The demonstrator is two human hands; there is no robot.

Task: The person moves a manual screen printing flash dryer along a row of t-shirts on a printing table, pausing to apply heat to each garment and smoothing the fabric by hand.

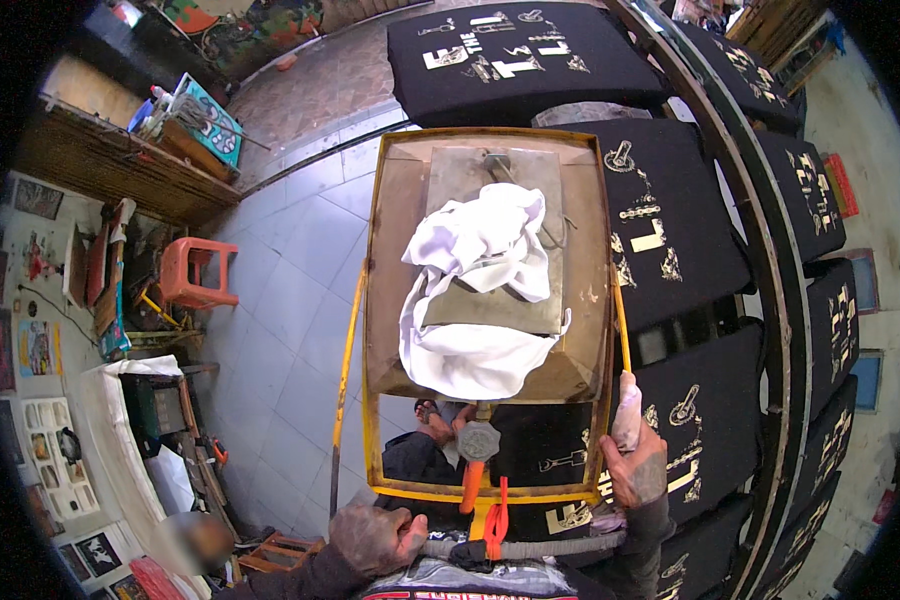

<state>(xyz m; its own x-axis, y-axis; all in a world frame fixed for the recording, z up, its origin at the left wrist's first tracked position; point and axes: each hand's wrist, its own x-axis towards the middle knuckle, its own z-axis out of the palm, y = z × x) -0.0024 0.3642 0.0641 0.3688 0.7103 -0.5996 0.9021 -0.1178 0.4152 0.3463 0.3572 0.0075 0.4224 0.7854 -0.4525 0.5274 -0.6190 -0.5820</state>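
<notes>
A yellow metal frame (490,492) stands before me, carrying a wide, brownish metal pan (395,300). On its raised plate (475,318) lies a crumpled white cloth (480,365). My left hand (378,538) is curled closed at the left end of a grey wrapped bar (560,548) below the frame. At the frame's near right corner, my right hand (638,475) closes round the lower end of a pale wrapped handle (627,412) on a yellow rod (620,320). A grey knob (480,440) and an orange hose (472,485) sit between my hands.
Black printed T-shirts (670,220) lie on boards in rows to the right, along a long metal rail (760,215). A red plastic stool (192,272) stands on the tiled floor (280,250) at left. Shelving with a white cover (105,385) is at the lower left.
</notes>
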